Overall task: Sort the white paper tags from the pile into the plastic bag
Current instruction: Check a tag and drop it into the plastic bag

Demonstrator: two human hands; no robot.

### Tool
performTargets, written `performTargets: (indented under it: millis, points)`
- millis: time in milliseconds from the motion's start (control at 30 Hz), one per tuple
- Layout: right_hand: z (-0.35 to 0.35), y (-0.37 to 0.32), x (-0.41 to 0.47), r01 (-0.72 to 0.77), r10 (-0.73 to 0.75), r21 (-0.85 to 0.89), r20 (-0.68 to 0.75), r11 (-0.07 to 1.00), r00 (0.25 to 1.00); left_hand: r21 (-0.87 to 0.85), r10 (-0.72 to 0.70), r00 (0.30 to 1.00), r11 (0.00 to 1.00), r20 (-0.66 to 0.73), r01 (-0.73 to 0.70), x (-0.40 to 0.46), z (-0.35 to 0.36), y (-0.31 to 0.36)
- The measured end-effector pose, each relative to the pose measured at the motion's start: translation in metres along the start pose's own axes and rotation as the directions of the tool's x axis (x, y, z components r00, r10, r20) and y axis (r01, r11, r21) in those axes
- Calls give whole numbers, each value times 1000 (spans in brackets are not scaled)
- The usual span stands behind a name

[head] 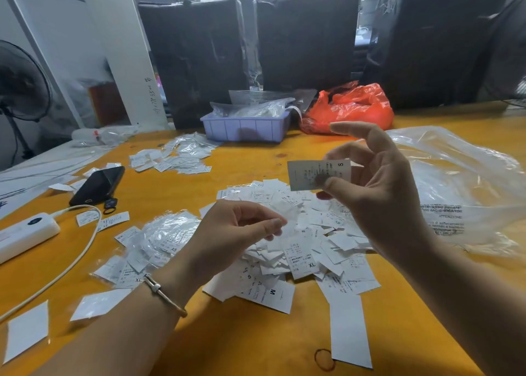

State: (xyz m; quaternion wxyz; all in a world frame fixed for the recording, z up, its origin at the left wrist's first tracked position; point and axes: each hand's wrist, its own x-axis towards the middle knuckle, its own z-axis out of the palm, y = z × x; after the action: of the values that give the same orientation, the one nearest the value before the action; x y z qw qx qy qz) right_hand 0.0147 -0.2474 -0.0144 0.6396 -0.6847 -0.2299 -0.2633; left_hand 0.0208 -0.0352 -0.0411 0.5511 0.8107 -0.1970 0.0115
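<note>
We hold one white paper tag marked S (318, 174) in our right hand (378, 193), grip clamped on it between thumb and fingers, raised above the heap. Our left hand (233, 233) hovers over the loose pile of white paper tags (299, 250) on the orange wooden surface (250, 159), fingers curled with thumb and forefinger nearly together; we cannot tell whether it pinches anything. The large clear plastic bag (461, 187) lies to the right, touching the pile's edge. We see no tags plainly inside it. We judge the sorting early to midway: the pile looks large, and small tag clusters lie scattered left and behind.
</note>
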Motion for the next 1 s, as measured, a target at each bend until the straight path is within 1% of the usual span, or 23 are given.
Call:
performTargets:
  millis: [200, 267, 433, 733, 900, 1000]
  points:
    - [6, -4, -3, -2, 12, -121, 81, 993, 997, -20, 59, 997, 998, 46, -58, -2, 0, 3]
    - [6, -3, -3, 1, 13, -138, 103, 990, 995, -28, 79, 995, 997, 54, -78, -3, 0, 4]
    - [4, -1, -1, 9, 14, -155, 147, 988, 989, -54, 96, 994, 994, 54, -93, -3, -2, 3]
    - [4, 1, -1, 8, 34, -161, 255, 987, 966, -74, 84, 994, 994, 70, -78, -3, -2, 4]
    - [-2, -1, 1, 20, 11, -129, 232, 991, 973, -80, 65, 994, 995, 86, -58, -2, -3, 3]
    - [-3, -3, 0, 24, 13, -143, 252, 989, 968, -110, 58, 994, 993, 97, -47, -2, -4, 2]
